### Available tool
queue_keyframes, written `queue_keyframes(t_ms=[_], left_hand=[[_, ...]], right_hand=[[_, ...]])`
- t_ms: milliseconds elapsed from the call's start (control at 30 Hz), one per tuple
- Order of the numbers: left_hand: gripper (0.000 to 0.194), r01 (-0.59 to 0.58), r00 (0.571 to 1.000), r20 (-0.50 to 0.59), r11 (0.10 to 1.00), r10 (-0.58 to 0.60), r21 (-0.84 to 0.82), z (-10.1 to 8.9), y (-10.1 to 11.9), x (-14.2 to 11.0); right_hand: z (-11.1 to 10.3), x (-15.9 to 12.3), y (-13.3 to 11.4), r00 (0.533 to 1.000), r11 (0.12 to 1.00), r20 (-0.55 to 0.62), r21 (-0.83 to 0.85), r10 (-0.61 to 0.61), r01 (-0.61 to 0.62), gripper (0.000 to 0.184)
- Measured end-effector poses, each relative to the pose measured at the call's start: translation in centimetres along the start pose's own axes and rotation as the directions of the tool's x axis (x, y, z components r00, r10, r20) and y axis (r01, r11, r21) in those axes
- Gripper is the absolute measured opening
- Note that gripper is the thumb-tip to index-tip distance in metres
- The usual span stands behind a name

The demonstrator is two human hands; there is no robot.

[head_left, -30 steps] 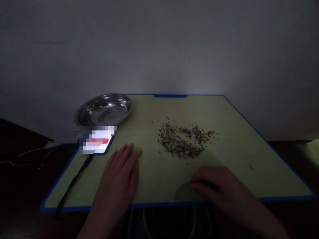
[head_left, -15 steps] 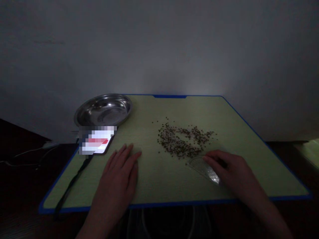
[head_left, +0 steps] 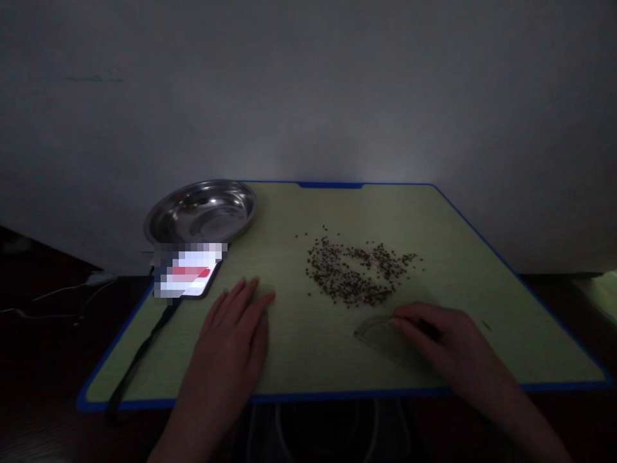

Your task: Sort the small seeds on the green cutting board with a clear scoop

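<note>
Pinched between the thumb and fingers of my right hand (head_left: 438, 334) is a clear plastic protractor (head_left: 378, 337), its curved edge pointing away to the left. It is just in front of a scattered patch of small dark beans or seeds (head_left: 351, 289) mixed with paler grains. A small gap separates the protractor from the patch. My left hand (head_left: 234, 341) lies flat on the table (head_left: 299, 360), palm down with fingers stretched out, left of the patch and holding nothing.
A shiny metal basin (head_left: 207, 209) stands at the back left. In front of it lies a lit phone (head_left: 193, 280) with a dark strap (head_left: 144, 350) running to the table's front edge. A thin brown sliver (head_left: 486, 325) lies at the right. A wall rises behind the table.
My right hand moved forward from the front edge with the protractor to the patch's near side, then drew back slightly. One stray seed near the front is no longer visible. My left hand stayed put.
</note>
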State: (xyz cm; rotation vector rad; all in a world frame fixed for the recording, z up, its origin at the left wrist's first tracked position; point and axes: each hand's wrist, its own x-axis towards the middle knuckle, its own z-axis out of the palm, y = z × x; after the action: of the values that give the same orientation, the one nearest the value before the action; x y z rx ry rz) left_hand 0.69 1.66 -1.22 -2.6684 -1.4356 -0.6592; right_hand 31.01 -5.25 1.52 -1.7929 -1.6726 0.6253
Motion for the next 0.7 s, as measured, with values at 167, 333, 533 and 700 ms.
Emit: queue_keyframes(t_ms=[167,333,533,700], left_hand=[[0.037,-0.005,1.000,0.001,1.000,0.005,0.001,0.1,-0.1,0.0],[0.036,-0.002,1.000,0.005,1.000,0.002,0.002,0.0,0.0,0.0],[0.036,-0.005,1.000,0.002,1.000,0.005,0.004,0.0,0.1,0.1],[0.036,0.004,1.000,0.007,1.000,-0.004,-0.012,-0.1,0.2,0.1]], right_hand=[[0.4,0.4,0.5,1.000,0.999,-0.015,-0.033,0.020,-0.020,0.021],[-0.2,1.2,0.7,1.000,0.996,-0.013,-0.087,0.027,-0.028,0.020],[0.1,1.8,0.7,0.999,0.991,-0.031,-0.130,0.012,-0.016,0.020],[0.9,1.8,-0.3,0.987,0.985,0.097,-0.098,-0.129,0.139,0.019]])
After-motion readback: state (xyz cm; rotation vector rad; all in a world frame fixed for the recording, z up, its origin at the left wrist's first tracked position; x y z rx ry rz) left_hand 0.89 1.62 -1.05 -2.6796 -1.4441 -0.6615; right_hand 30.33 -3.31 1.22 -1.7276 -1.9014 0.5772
